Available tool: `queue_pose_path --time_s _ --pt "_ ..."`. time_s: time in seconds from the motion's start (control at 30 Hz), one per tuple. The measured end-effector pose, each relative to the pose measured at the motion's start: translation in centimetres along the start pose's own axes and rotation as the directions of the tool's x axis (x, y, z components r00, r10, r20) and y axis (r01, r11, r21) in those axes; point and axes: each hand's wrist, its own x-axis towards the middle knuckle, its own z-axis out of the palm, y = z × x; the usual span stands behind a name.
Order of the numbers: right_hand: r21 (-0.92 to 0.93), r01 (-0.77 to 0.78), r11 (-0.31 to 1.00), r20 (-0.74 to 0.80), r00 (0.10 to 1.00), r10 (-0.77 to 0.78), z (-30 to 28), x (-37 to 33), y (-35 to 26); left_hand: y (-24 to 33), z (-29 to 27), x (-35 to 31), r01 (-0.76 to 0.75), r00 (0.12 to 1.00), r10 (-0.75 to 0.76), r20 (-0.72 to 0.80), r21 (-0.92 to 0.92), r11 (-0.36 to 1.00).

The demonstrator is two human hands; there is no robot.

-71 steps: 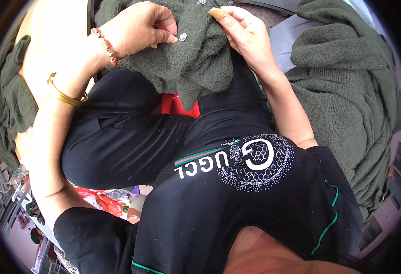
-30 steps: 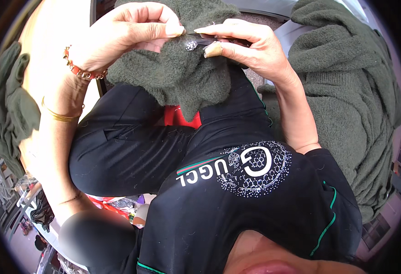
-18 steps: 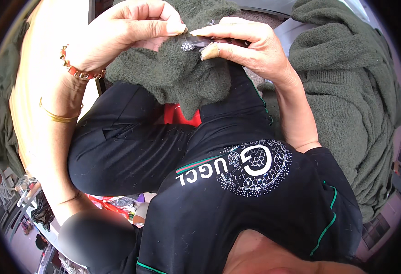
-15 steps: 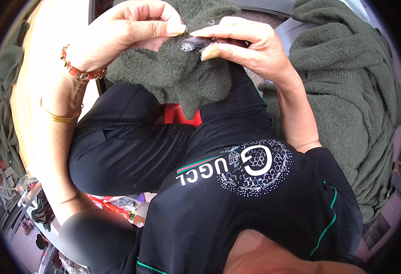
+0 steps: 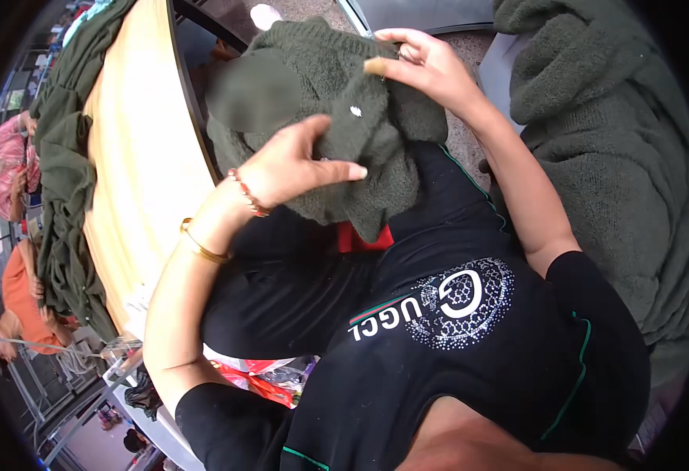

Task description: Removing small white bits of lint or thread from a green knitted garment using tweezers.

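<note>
A dark green knitted garment (image 5: 325,82) lies bunched over my lap, its ribbed edge at the far side. A small sparkling silver button (image 5: 355,111) shows on a raised strip of it. My left hand (image 5: 301,161) is over the near left part of the knit, thumb and fingers spread apart. My right hand (image 5: 431,74) holds the strip's upper right end at the thumb; the thumb has a yellowish wrap at its tip. Whether anything else sits inside the right hand is hidden. The dark snips are not visible now.
A pale wooden tabletop (image 5: 144,118) runs along my left, with more dark green knitwear (image 5: 70,180) along its outer edge. A large heap of green knitwear (image 5: 596,180) rises at my right. Other people, one in an orange top (image 5: 23,290), sit beyond the table.
My hands have moved apart; the left has dropped toward me and opened. The snips in my right hand have gone from sight. The garment has shifted right in view and its button strip now faces up.
</note>
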Motion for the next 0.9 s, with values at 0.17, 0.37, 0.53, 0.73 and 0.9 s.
queue_pose_path --time_s 0.17,0.37,0.53,0.73,0.9 --pt "-0.429 -0.031 0.903 -0.028 0.999 0.021 -1.1 7.1 6.3 4.5 -1.2 0.5 0.146 0.953 -0.152 0.261 0.044 0.988" --pt "-0.408 0.036 0.912 0.171 0.985 0.038 2.7 6.6 0.4 0.6 -6.4 -0.9 -0.017 0.961 0.120 -0.250 0.380 0.925" --pt "0.136 0.352 0.926 0.293 0.879 -0.377 4.4 3.4 -6.7 -4.3 -9.1 -0.7 0.086 0.896 0.077 -0.437 0.341 0.936" --pt "0.577 0.041 0.816 0.504 0.768 -0.395 4.5 0.0 -11.2 2.9 -5.1 0.3 -0.259 0.954 0.300 -0.008 0.478 0.839" --pt "0.615 0.175 0.769 0.202 0.908 -0.368 2.3 0.5 -8.8 4.8 -7.2 -1.2 -0.450 0.723 0.643 -0.255 0.533 0.717"
